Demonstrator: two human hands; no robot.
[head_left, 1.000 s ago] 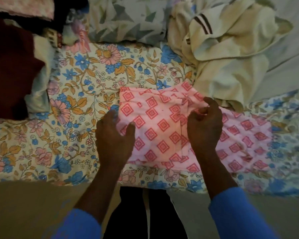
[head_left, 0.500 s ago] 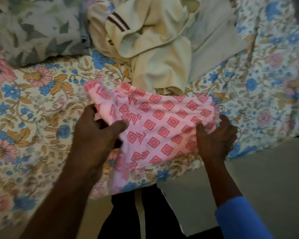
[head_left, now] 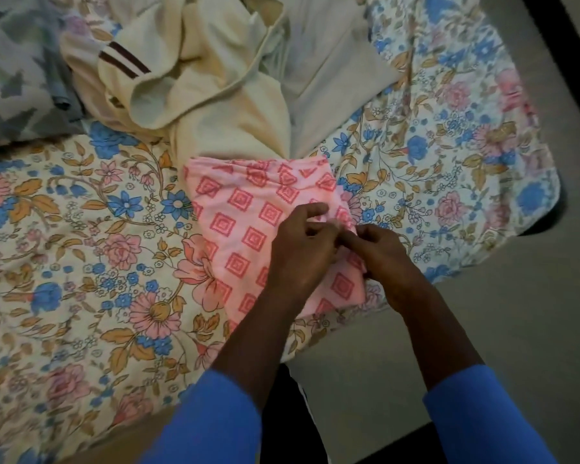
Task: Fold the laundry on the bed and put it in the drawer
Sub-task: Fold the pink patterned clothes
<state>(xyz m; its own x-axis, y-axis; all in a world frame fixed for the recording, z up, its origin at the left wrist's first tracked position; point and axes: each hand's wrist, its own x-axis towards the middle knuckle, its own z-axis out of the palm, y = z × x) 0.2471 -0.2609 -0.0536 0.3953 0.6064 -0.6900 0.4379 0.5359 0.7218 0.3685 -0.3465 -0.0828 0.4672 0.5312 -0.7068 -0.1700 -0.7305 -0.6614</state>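
1. At the far left, a grey leaf-print pillow (head_left: 10,78) lies on the floral bedsheet (head_left: 81,246), well apart from the work.
2. Toward the middle, behind the work, a rumpled cream garment with dark stripes (head_left: 215,95) lies unfolded; its near hem touches the far end of the pink diamond-print cloth (head_left: 248,229).
3. The pink diamond-print cloth lies flat in a partly folded oblong by the bed's near edge. Its long axis runs from the person toward the cream garment, tilted a little to the left at the far end.
4. The left hand (head_left: 298,259) reaches across the cloth from above, so most of the fabric lies to its left and beyond it. Its fingers are curled, with thumb and forefinger seeming to pinch a small tuck near the right edge.
5. The right hand (head_left: 387,259) meets it at that edge, fingers curled and pinching the fabric; the exact grip is partly hidden.
6. Both hands sit on the right long side, equally near, so the next fold probably carries this edge leftward across the long axis. No drawer is in view.
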